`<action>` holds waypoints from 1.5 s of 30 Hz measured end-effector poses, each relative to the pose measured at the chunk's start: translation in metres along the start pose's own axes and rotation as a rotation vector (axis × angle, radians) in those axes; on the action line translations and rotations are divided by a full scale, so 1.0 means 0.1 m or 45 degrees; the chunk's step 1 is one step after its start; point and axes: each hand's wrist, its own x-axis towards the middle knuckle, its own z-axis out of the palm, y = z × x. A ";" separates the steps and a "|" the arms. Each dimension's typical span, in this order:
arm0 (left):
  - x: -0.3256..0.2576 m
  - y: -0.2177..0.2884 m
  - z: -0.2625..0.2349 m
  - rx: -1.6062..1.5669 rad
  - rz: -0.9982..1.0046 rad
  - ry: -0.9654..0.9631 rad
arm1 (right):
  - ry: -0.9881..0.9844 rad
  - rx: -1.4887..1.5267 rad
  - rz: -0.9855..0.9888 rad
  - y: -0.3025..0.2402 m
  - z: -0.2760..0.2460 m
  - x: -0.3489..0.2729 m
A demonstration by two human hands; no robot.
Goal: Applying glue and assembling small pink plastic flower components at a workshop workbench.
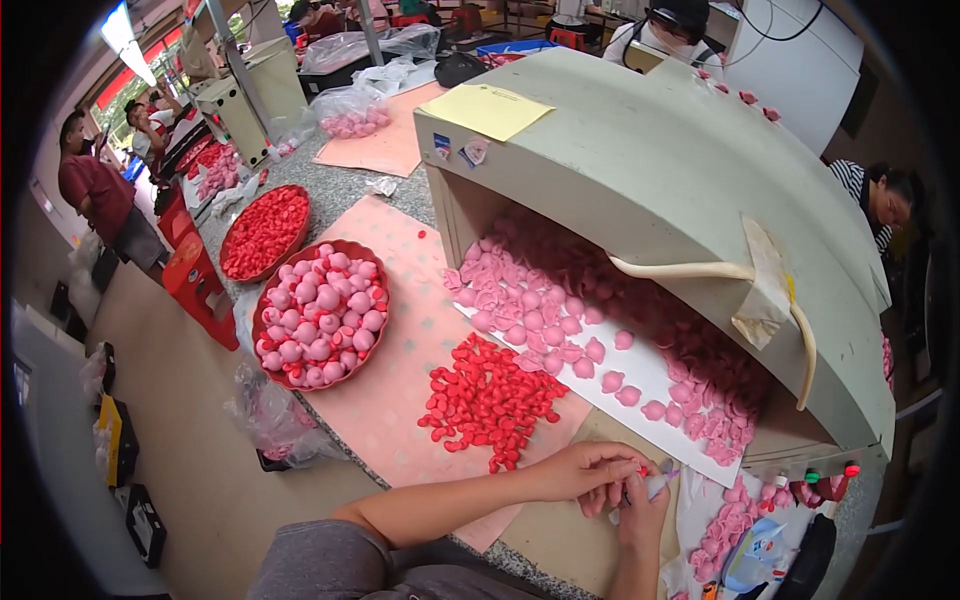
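Observation:
My left hand (590, 472) and my right hand (645, 508) meet at the front edge of the table, both with fingers closed. A small red piece (642, 469) shows at the fingertips of my left hand. My right hand is wrapped round something pale, mostly hidden by the fingers. Close by on the left lies a loose pile of glossy red bean-shaped pieces (490, 395). Just beyond my hands, pink rounded pieces (575, 352) cover a white sheet (640, 385) that runs under a grey curved hood (640, 150).
A red basket (383, 345) holds pink balls and red pieces; another basket (228, 262) holds red pieces. Pink parts (722, 535) and a clear blue-labelled pack (757, 553) lie at right. A cream hose (690, 269) hangs on the hood. Several people are in the background.

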 end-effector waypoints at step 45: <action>-0.01 -0.19 0.15 -0.058 0.279 0.055 | -0.086 0.385 0.237 -0.15 0.08 -0.19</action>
